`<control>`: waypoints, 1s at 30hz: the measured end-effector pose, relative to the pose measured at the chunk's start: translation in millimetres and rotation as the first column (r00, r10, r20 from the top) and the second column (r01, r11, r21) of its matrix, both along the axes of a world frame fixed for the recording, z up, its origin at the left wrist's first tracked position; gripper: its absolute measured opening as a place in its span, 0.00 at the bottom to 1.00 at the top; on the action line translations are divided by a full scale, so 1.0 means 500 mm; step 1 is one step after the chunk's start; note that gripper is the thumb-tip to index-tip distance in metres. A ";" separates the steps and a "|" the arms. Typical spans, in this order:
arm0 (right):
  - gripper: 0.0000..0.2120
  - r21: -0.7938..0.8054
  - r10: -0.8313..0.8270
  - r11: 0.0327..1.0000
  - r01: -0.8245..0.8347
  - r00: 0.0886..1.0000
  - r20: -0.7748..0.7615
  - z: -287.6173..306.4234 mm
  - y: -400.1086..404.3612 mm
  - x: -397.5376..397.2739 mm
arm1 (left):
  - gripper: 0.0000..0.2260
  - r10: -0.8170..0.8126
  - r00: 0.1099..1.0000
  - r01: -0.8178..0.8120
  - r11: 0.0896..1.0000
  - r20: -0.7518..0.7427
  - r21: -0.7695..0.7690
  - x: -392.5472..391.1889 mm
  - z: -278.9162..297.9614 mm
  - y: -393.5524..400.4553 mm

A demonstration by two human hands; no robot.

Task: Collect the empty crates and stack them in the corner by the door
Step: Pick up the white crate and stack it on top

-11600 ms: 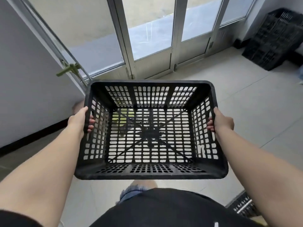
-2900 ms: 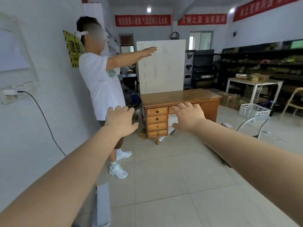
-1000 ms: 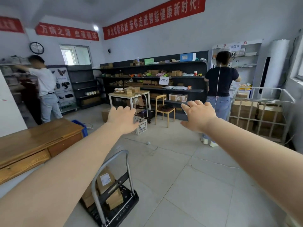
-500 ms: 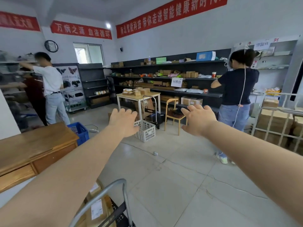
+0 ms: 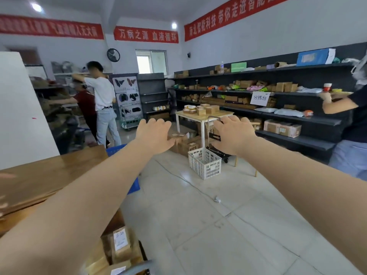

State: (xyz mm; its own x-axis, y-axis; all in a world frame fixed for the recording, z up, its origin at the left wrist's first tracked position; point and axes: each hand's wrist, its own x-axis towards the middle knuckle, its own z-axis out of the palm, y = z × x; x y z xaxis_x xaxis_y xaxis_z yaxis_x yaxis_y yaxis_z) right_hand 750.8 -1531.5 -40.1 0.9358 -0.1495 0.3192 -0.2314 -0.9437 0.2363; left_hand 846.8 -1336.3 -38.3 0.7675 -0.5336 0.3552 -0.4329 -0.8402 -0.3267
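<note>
A white slotted crate [image 5: 205, 163] stands on the tiled floor ahead, beside a small wooden-topped table [image 5: 204, 116]. A blue crate [image 5: 132, 184] shows partly behind my left forearm, next to the wooden desk. My left hand [image 5: 154, 136] and my right hand [image 5: 233, 135] are stretched out in front of me at chest height, fingers apart, holding nothing. Both hands are well short of the white crate.
A wooden desk [image 5: 39, 175] sits at left, with a trolley of cardboard parcels [image 5: 119, 253] at bottom left. Dark shelving with boxes [image 5: 278, 108] lines the right wall. Two people [image 5: 103, 104] work at back left; another person [image 5: 353, 132] stands at the right edge.
I have moved forward and turned left: the white crate and the table are nearer and more central. The person in dark clothes has slid to the right edge. My hands stay empty.
</note>
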 end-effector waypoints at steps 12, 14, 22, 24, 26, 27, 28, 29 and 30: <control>0.28 0.023 0.158 0.987 -0.157 0.987 -0.023 -0.010 -0.267 0.377 | 0.24 0.182 0.981 -0.184 0.983 -0.060 -0.028 0.306 -0.022 -0.221; 0.28 0.004 0.169 0.986 -0.169 0.985 -0.035 -0.023 -0.299 0.447 | 0.23 0.190 0.980 -0.191 0.981 -0.060 -0.023 0.370 -0.029 -0.252; 0.29 -0.008 0.171 0.985 -0.172 0.984 -0.041 -0.035 -0.387 0.750 | 0.25 0.219 0.974 -0.222 0.974 -0.061 -0.037 0.674 -0.058 -0.346; 0.29 -0.020 0.164 0.986 -0.165 0.986 -0.040 -0.035 -0.403 0.829 | 0.25 0.217 0.974 -0.219 0.975 -0.058 -0.025 0.755 -0.060 -0.362; 0.29 -0.024 0.156 0.987 -0.158 0.987 -0.048 -0.044 -0.419 0.907 | 0.25 0.217 0.975 -0.218 0.976 -0.043 -0.022 0.837 -0.057 -0.376; 0.29 -0.024 0.154 0.987 -0.156 0.986 -0.057 -0.051 -0.427 0.947 | 0.26 0.216 0.976 -0.217 0.976 -0.035 -0.022 0.877 -0.056 -0.382; 0.29 -0.019 0.155 0.988 -0.156 0.986 -0.068 -0.059 -0.434 0.984 | 0.26 0.216 0.976 -0.216 0.976 -0.033 -0.022 0.914 -0.055 -0.388; 0.28 -0.012 0.156 0.987 -0.158 0.985 -0.079 -0.065 -0.439 1.022 | 0.27 0.215 0.976 -0.216 0.976 -0.040 -0.020 0.949 -0.055 -0.395; 0.28 -0.009 0.159 0.987 -0.160 0.984 -0.086 -0.072 -0.444 1.058 | 0.27 0.216 0.975 -0.217 0.976 -0.050 -0.017 0.982 -0.058 -0.400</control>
State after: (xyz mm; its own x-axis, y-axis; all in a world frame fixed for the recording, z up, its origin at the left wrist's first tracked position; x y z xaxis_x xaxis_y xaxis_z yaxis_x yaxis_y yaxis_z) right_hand 1279.8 -1753.7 -75.9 0.9710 0.0084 0.2389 -0.0566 -0.9629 0.2639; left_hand 1338.0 -1536.3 -67.4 0.8803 -0.3450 0.3255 -0.2542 -0.9225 -0.2904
